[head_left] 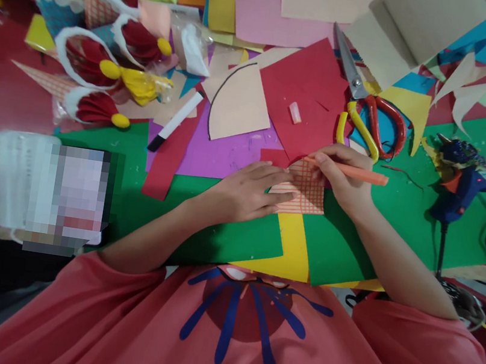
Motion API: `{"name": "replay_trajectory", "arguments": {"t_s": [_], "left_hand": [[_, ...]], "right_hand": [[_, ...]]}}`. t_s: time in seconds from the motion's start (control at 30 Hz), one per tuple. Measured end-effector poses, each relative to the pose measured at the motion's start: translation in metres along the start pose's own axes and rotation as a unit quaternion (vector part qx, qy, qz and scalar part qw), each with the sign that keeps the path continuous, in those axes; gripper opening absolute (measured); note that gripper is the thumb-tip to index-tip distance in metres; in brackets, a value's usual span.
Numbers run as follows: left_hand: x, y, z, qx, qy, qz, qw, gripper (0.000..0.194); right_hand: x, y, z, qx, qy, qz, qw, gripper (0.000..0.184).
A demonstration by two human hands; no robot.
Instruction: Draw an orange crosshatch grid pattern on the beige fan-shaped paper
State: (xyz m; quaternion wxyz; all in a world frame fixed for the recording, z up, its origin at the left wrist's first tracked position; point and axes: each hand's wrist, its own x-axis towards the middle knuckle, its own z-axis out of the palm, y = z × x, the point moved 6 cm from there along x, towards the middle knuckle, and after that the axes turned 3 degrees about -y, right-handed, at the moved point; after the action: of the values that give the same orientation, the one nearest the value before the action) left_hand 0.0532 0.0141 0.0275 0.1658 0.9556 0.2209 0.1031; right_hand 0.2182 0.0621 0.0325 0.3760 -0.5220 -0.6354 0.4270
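An orange marker (363, 174) is gripped in my right hand (347, 176), its tip at the upper edge of a beige paper piece (308, 192). Crossing orange lines form a grid over much of that piece. My left hand (253, 188) lies flat with fingers stretched over the paper's left part, hiding some of it. Behind my hands is a beige quarter-circle (243, 106) with a black curved edge. A white marker with a black cap (175, 122) rests left of it, on a red paper strip (162, 176).
Scissors (364, 103) with red and yellow handles lie open beyond my right hand. A blue glue gun (464, 184) with a cord sits at right. Several paper cones (92, 59) crowd the upper left. Green sheets (226, 234) cover the near table.
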Motion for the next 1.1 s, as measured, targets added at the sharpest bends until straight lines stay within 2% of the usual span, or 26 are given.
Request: {"name": "replay_trajectory", "arguments": {"t_s": [0.2, 0.4, 0.73, 1.0, 1.1], "left_hand": [[0.0013, 0.0040, -0.0007, 0.004, -0.013, 0.012, 1.000, 0.035], [0.0018, 0.0045, -0.0007, 0.001, -0.028, 0.006, 1.000, 0.034], [0.0020, 0.0036, -0.0008, -0.011, -0.009, 0.014, 1.000, 0.035], [0.0037, 0.0039, -0.0020, -0.011, -0.010, 0.016, 1.000, 0.033], [0.0037, 0.0046, -0.0032, -0.006, -0.004, 0.024, 1.000, 0.033]], "right_hand": [[0.0039, 0.0023, 0.0060, -0.050, -0.036, 0.017, 0.998, 0.017], [0.0036, 0.0009, 0.0072, -0.066, -0.049, 0.002, 0.997, 0.017], [0.0034, 0.0009, 0.0106, -0.053, -0.081, 0.011, 0.995, 0.019], [0.0045, -0.0009, 0.0079, -0.078, -0.054, 0.004, 0.995, 0.020], [0.0043, -0.0014, 0.0093, -0.063, -0.066, 0.004, 0.996, 0.019]]}}
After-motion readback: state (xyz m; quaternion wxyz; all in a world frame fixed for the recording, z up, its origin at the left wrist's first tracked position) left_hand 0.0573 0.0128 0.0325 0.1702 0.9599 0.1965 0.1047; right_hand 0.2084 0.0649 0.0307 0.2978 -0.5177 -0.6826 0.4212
